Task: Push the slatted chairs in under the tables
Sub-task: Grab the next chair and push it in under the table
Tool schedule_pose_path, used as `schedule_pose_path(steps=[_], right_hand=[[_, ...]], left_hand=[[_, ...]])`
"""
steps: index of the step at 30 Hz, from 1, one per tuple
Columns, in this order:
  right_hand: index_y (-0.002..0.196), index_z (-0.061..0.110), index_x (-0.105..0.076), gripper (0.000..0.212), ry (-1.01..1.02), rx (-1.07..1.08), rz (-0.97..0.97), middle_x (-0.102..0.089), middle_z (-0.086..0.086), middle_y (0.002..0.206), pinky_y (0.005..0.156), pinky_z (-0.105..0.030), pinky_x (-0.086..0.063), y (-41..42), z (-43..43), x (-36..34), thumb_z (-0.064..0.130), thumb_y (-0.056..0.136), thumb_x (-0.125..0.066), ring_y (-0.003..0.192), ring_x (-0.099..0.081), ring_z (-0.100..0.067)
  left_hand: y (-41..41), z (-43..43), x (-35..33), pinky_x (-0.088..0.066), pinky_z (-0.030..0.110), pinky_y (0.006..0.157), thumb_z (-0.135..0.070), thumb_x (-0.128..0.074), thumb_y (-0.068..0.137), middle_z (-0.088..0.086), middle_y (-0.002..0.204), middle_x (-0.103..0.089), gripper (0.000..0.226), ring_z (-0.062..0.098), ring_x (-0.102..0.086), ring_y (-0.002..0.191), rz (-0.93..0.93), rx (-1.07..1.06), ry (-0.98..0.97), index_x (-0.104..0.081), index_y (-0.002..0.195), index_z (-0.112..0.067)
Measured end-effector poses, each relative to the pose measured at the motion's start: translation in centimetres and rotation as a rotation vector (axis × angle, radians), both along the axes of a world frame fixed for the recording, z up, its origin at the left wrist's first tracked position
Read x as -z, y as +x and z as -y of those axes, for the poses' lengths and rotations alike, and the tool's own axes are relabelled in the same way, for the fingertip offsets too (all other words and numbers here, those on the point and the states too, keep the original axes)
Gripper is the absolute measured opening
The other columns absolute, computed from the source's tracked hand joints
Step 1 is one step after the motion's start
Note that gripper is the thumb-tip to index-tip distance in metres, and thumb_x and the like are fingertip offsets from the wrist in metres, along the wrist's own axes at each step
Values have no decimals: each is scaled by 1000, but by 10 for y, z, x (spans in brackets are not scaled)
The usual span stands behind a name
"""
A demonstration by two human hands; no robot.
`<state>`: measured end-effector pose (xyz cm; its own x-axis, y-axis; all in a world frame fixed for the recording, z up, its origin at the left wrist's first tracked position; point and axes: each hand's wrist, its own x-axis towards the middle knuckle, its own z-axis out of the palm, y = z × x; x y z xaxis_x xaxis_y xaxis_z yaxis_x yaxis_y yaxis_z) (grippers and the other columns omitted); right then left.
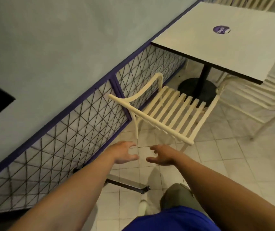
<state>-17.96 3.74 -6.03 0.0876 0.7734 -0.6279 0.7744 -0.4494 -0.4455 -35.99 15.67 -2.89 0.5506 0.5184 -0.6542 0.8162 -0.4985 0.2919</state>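
A cream slatted chair with curved armrests [171, 112] stands in the centre of the frame on the pale tiled floor [233, 164]. Its back rail is toward the camera, and the front of its seat reaches the round black base [186, 85] of the table post. In the picture most of the seat lies below the near edge of the white square worktop [233, 52], which fills the upper right of the frame. This worktop carries a round purple sticker [221, 30].

Both bare arms stretch forward from the bottom of the frame. The left hand [125, 155] and the right hand [162, 157] are side by side in the lower centre, just below the back rail of the chair and apart from it. The left fingers [131, 145] and the right fingers [153, 148] are spread and lightly bent. They hold nothing.

To the left of the chair, a wire mesh panel in a purple frame [83, 130] runs diagonally along the bottom of a pale wall. More cream slatted chairs [250, 100] stand at the right edge of the frame, beside the worktop. A blue shirt [171, 219], an olive trouser leg [175, 195] and a white shoe [144, 207] show at the bottom centre.
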Motion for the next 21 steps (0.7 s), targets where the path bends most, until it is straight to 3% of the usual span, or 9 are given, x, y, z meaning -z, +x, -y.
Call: schedule_pose_path(steps=[12,21], right_hand=[[151,20,-36,76,176,128,-85,-47,-4,150,112,-41,-37,39,-53,-18,60,90,-56,136,-44,-24],[145,23,-45,69,220,299,-67,-61,-5,130,95,-40,-50,74,-60,-19,58,87,-60,109,-58,-22]], left_hand=[[75,-82,-8,-42,46,108,-66,-65,81,1,152,-46,80,22,-45,137,-21,184,88,-39,150,-34],[116,-107,-21,-42,45,108,-55,-68,87,0,152,-45,73,23,-45,136,5,268,105,-40,149,-31]])
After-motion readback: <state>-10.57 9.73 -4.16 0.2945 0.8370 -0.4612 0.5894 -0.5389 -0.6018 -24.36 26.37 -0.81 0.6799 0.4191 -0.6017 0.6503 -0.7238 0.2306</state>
